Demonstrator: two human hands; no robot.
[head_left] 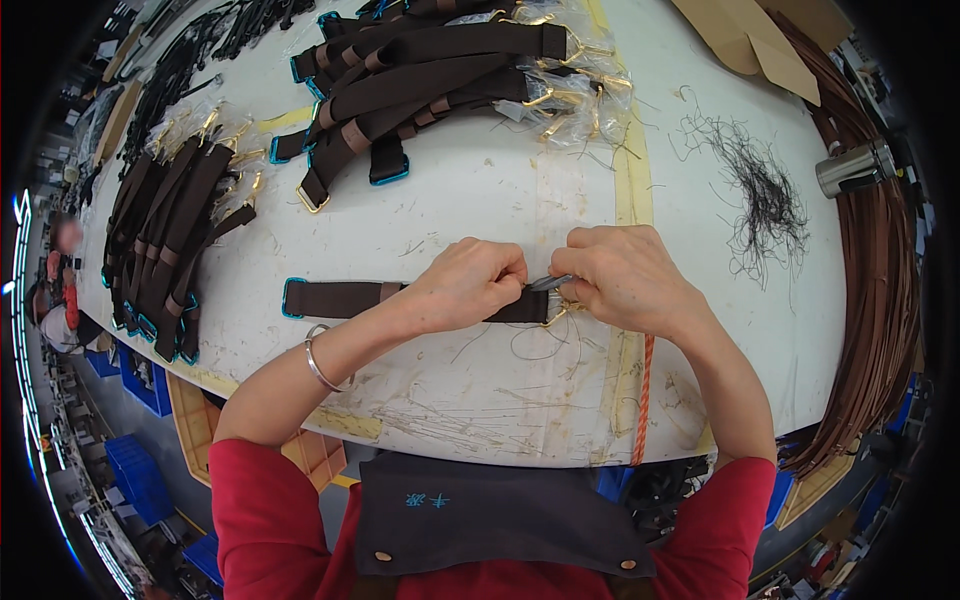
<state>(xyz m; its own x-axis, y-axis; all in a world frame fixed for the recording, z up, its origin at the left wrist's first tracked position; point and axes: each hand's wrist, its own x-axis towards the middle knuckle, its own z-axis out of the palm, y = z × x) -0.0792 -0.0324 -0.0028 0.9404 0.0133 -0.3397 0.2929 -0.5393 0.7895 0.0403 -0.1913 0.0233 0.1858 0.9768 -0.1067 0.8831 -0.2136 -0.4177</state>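
A dark brown webbing strap (340, 300) lies flat across the table in front of me. Its left end carries a buckle wrapped in blue film (291, 298), its right end a gold clasp (566, 312). My left hand (465, 285) is closed in a pinch over the strap's right part; whatever its fingertips hold is too small to make out. Just to the right, my right hand (630, 280) grips small grey metal thread snips (547, 284), their blades pointing left over the strap's end. The fingers hide most of the snips. A loose thread (540, 345) curls below the clasp.
More straps (420, 80) with plastic-wrapped clasps pile up at the back; another bundle (165, 240) lies at left. At right are a tangle of dark threads (760, 200), a metal cylinder (855, 168), a cardboard box (750, 45) and long brown strips (875, 270). An orange cord (643, 400) crosses the front edge.
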